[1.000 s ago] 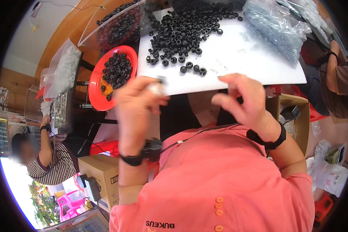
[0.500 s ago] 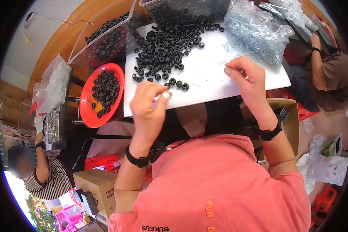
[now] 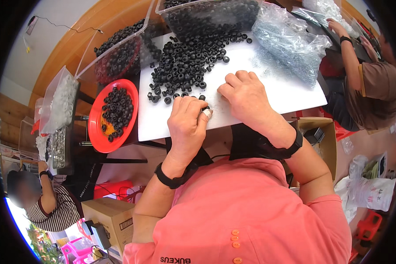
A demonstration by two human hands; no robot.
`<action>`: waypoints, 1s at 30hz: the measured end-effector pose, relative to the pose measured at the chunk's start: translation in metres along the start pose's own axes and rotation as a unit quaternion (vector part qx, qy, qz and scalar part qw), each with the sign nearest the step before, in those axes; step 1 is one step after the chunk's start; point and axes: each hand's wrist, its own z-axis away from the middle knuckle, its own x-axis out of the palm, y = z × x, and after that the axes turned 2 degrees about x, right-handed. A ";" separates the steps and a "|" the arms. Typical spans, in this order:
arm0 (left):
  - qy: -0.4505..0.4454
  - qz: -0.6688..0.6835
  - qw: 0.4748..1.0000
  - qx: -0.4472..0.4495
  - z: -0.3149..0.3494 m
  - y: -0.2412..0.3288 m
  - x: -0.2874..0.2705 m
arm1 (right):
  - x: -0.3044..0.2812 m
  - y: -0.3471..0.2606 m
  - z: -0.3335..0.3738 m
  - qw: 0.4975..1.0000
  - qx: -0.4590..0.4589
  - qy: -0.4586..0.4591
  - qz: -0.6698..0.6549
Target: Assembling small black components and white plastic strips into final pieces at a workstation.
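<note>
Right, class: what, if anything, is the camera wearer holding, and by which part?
The left hand seems to pinch a small black piece between thumb and finger; its gripped part is unclear. Whether the right hand holds anything cannot be told.

Glossy plastic plate (image 3: 96,132), matt black beads (image 3: 180,66), crinkled plastic bag (image 3: 290,48)

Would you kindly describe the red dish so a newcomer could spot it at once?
Start at the wide white board. Just past its left edge is a red dish holding small black pieces. Unlike the clear bins nearby, it is opaque and rounded.
</note>
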 end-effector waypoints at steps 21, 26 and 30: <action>0.012 -0.065 0.998 -0.016 0.006 -0.015 -0.034 | -0.002 0.005 0.008 0.998 0.044 0.014 -0.031; 0.029 -0.057 0.997 -0.042 0.015 -0.013 -0.041 | -0.003 0.005 0.012 0.994 0.073 0.031 -0.076; 0.051 -0.077 0.993 -0.068 0.014 -0.021 -0.049 | -0.005 0.004 0.012 0.995 0.053 0.035 -0.072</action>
